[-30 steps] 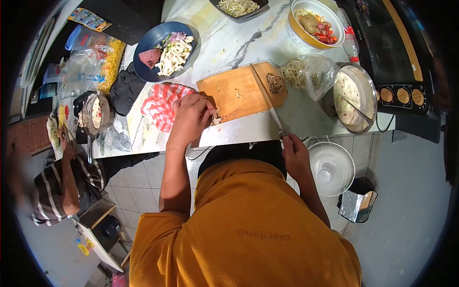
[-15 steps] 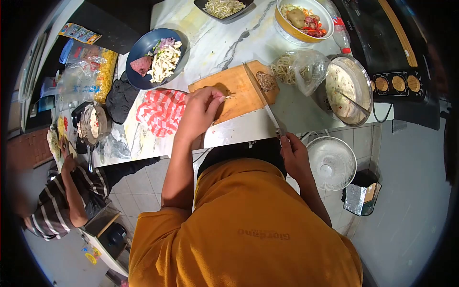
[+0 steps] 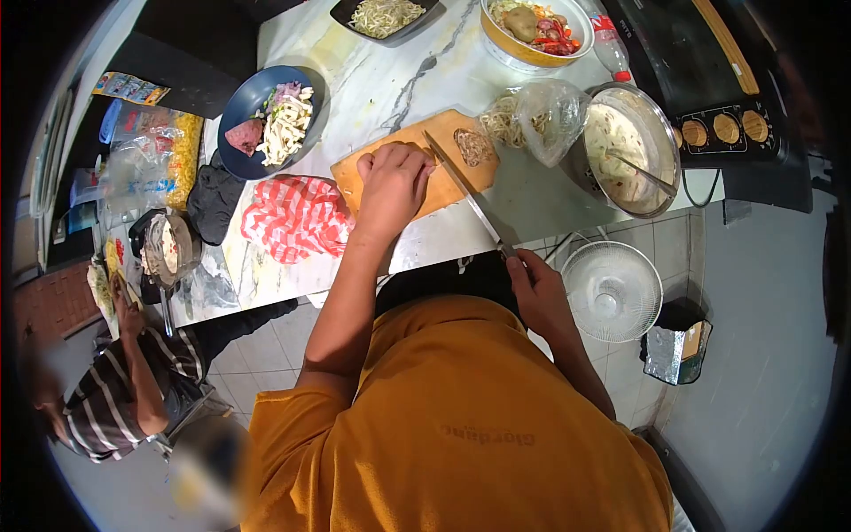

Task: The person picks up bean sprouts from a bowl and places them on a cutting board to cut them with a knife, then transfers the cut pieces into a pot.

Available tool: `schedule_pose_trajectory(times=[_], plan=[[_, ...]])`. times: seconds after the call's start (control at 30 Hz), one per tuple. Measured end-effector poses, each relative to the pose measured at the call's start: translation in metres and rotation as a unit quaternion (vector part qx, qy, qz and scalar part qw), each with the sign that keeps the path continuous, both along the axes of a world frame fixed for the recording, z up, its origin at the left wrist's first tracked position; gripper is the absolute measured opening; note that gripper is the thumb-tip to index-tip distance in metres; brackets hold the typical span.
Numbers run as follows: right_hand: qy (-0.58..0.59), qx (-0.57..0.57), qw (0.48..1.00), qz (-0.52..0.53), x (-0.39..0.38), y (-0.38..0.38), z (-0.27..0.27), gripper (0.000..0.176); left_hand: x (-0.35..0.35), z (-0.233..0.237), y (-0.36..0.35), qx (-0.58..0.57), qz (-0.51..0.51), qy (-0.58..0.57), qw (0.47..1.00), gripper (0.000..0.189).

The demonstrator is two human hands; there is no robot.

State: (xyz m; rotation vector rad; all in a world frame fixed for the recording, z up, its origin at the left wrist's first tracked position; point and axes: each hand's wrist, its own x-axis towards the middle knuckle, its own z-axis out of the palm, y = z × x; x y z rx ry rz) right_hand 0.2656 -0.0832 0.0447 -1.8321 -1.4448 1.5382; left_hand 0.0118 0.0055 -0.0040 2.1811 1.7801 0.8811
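My right hand (image 3: 534, 282) is closed round the handle of a long knife (image 3: 464, 189), whose blade lies across the wooden cutting board (image 3: 362, 165). Over the middle of the board is my left hand (image 3: 394, 182), fingers bent downward and close together near the blade; what they hold is too hidden to name. A small heap of brown shreds (image 3: 474, 148) rests at the board's right end, beyond the blade. Left of the board sits a red-and-white checked plastic bag (image 3: 294, 218).
Behind stand a blue plate (image 3: 238, 108) of cut food, a black bowl (image 3: 339, 12) of sprouts and a yellow bowl (image 3: 498, 36). To the right are a clear bag (image 3: 554, 115) and a metal pot (image 3: 671, 152). A person (image 3: 124, 381) works at far left.
My left hand has turned over, from pinching a small pale piece to fingers curled down on the board nearer the blade. The whole view has shifted slightly.
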Motion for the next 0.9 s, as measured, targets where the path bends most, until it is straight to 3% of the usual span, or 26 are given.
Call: schedule_pose_trajectory(times=[0.3, 0.57, 0.9], plan=[[-0.063, 0.008, 0.998, 0.028, -0.004, 0.003, 0.016, 0.043, 0.000, 0.003, -0.001, -0.004, 0.002, 0.019, 1.000, 0.009], [-0.125, 0.035, 0.990, 0.062, -0.008, 0.008, 0.024, 0.034, 0.002, 0.003, -0.001, -0.002, 0.003, 0.040, 0.999, 0.009], [-0.117, 0.065, 0.991, 0.016, 0.007, -0.010, 0.017, 0.032, -0.009, 0.020, 0.014, -0.019, 0.022, -0.013, 0.999, 0.006]])
